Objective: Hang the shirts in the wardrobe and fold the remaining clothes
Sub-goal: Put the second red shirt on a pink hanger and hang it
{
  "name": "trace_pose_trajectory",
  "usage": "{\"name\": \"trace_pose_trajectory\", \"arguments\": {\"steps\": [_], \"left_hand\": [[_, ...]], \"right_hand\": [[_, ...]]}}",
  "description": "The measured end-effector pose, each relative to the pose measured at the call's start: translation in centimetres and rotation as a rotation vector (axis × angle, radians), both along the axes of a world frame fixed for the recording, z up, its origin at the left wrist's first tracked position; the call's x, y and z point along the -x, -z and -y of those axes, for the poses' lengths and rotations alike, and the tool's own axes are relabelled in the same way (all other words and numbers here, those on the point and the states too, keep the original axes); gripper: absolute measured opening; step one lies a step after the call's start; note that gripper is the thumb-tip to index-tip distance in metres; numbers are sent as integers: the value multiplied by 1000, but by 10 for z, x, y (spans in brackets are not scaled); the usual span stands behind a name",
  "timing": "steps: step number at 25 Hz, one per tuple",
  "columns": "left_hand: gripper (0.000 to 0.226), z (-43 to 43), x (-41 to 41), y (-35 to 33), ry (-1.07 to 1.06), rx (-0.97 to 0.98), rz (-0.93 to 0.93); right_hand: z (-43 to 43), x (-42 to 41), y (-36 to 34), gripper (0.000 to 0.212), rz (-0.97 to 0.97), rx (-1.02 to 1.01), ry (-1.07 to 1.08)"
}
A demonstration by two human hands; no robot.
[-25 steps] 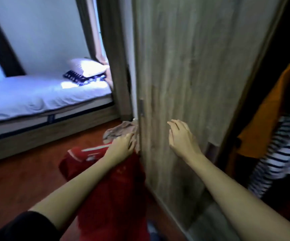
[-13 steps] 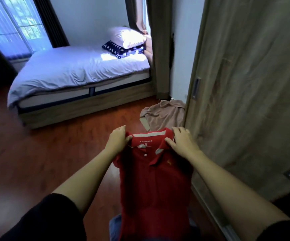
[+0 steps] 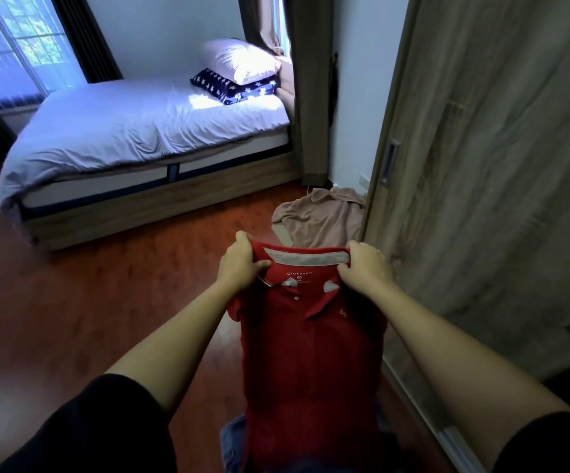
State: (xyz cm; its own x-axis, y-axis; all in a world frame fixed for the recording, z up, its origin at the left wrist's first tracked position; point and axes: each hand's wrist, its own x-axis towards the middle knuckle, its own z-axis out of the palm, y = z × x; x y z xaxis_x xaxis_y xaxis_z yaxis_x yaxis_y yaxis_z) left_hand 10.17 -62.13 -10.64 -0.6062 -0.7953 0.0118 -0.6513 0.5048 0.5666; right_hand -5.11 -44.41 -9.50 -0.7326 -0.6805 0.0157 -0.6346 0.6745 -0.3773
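both arms reach forward, black sleeves [image 3: 99, 428] at the near end. left hand [image 3: 239, 264] grips the left end of the collar of a red polo shirt [image 3: 311, 353], fingers curled over the top edge, thumb on the near side. right hand [image 3: 365, 268] grips the right end of the same collar the same way. the collar is stretched flat between the two hands, showing a grey inner band and a printed label. the shirt hangs down from the hands, placket toward the camera, hem out of view. below the hands, behind the shirt's lower part, there is a bit of blue cloth [image 3: 234, 442]; cannot tell what it is. just beyond the hands a beige garment [image 3: 324, 216] lies crumpled on the wooden floor [image 3: 72, 302], its right edge at the wardrobe door [image 3: 498, 165]. the door, wood-grain with a recessed handle [image 3: 390, 162], stands right of the right hand, near but apart. well beyond the left hand is a bed [image 3: 140, 131] with a pale cover, and at its right end a white pillow [image 3: 239, 59] on a star-print pillow [image 3: 232, 87]
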Motion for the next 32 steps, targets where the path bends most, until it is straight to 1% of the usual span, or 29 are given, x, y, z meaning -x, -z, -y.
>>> {"name": "trace_pose_trajectory", "arguments": {"steps": [2, 4, 5, 6, 7, 8, 10, 11, 12, 14, 15, 16, 17, 18, 19, 21, 22, 24, 26, 27, 28, 29, 32], "left_hand": [[44, 4, -5, -2, 78, -79, -39], [34, 2, -11, -13, 187, -99, -47], [31, -2, -13, -23, 258, -99, -67], [27, -8, -13, -35, 337, -85, -102], [25, -16, -12, -50, 417, -67, -149], [25, -26, -9, -67, 498, -74, -215], [32, -55, -2, -102, 643, -231, -367], [34, -75, 2, -118, 714, -326, -420], [38, -91, 5, -133, 782, -394, -456], [45, -135, 11, -162, 931, -455, -498], [45, -154, 15, -174, 996, -475, -522], [46, -172, 21, -185, 1040, -493, -562], [48, -189, 31, -194, 1053, -484, -608], [49, -206, 42, -201, 1049, -459, -653], [48, -224, 53, -205, 1038, -416, -686], [46, -256, 73, -211, 1044, -323, -740], [45, -275, 82, -211, 1055, -267, -747], [43, -314, 95, -213, 1115, -121, -739], [47, -352, 104, -214, 1173, 113, -725], [48, -366, 107, -213, 1189, 177, -718], [48, -379, 111, -211, 1205, 192, -721], [47, -389, 116, -209, 1215, 167, -735], [48, -417, 138, -206, 1209, 16, -778]], "right_hand": [[-13, -6, -11, 19, -51, 7, 9], [-27, -18, -31, 23, -148, -57, 43], [-34, -22, -44, 23, -153, -49, 60], [-45, -24, -56, 18, -125, -11, 74], [-57, -24, -70, 9, -69, 53, 75], [-72, -20, -83, 5, -12, 127, 59], [-113, -10, -112, 4, 53, 243, 55], [-139, -6, -129, 5, 77, 297, 64], [-164, -3, -143, 16, 105, 353, 55], [-226, -2, -170, 34, 177, 470, -27], [-258, -5, -182, 40, 228, 525, -76], [-287, -8, -192, 43, 257, 552, -108], [-314, -12, -203, 45, 240, 543, -126], [-337, -17, -211, 46, 173, 499, -117], [-358, -21, -217, 47, 67, 438, -98], [-386, -23, -218, 47, -210, 288, -56], [-401, -23, -217, 45, -331, 221, -1], [-432, -26, -212, 31, -413, 172, 159], [-467, -32, -208, 17, -437, 210, 281], [-480, -35, -206, 11, -455, 248, 309], [-493, -38, -205, 7, -488, 271, 316], [-504, -42, -206, 6, -523, 262, 297], [-544, -47, -211, 7, -571, 151, 208]]}}
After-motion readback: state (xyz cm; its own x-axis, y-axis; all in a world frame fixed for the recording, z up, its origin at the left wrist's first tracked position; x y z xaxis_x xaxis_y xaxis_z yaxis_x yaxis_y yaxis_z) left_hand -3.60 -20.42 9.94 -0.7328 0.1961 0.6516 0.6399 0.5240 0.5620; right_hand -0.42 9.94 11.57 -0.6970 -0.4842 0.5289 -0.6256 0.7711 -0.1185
